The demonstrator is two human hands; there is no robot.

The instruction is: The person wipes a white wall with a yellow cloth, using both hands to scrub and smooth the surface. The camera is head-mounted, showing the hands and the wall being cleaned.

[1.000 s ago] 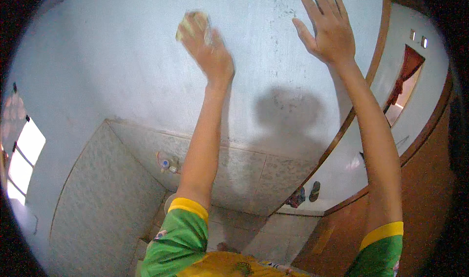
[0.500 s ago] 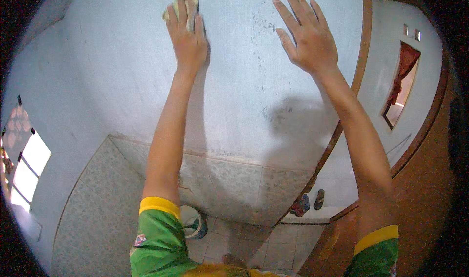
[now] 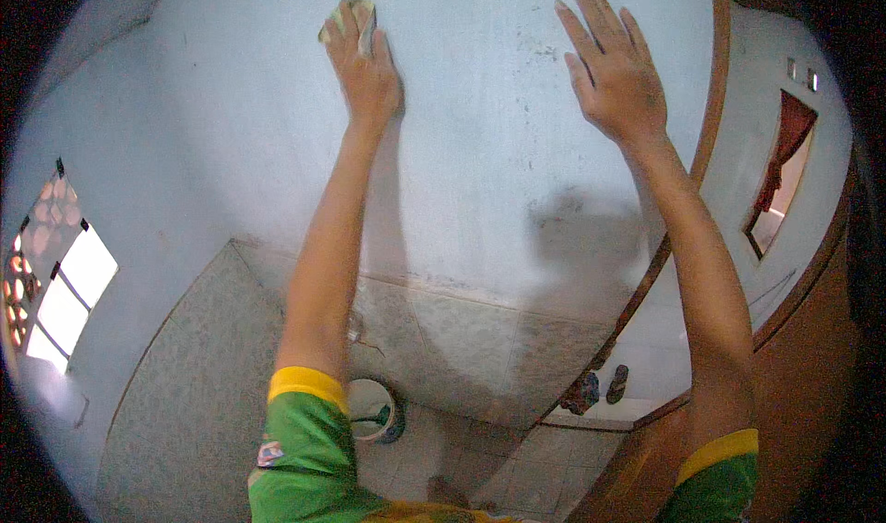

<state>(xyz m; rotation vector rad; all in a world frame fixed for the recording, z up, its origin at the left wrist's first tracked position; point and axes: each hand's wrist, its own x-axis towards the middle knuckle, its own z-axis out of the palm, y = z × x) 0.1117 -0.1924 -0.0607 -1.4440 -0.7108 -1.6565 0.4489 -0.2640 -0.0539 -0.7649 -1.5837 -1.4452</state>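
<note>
My left hand (image 3: 367, 76) is closed over a folded yellowish-green pad (image 3: 367, 23), pressing it against the pale blue wall (image 3: 452, 154). Part of the pad pokes out around the fingers; whether it is cloth, sponge or paper is unclear. To the right, my right hand (image 3: 620, 85) lies open and flat against the same wall, empty, fingers stretched upward. Dark scuffs and specks mark the paint between the hands, nearer the right one.
Grey patterned tiles (image 3: 461, 338) cover the lower wall. A white bucket (image 3: 374, 403) with a dark green thing inside stands on the floor below my left arm. Sandals (image 3: 617, 385) lie beyond the brown wall edge (image 3: 715, 80). A bright window (image 3: 74, 292) is at the left.
The view has turned slightly, shifting the scene rightward. Against the wall, my left hand with the pad has slid a little to the left. My right hand stays in about the same spot.
</note>
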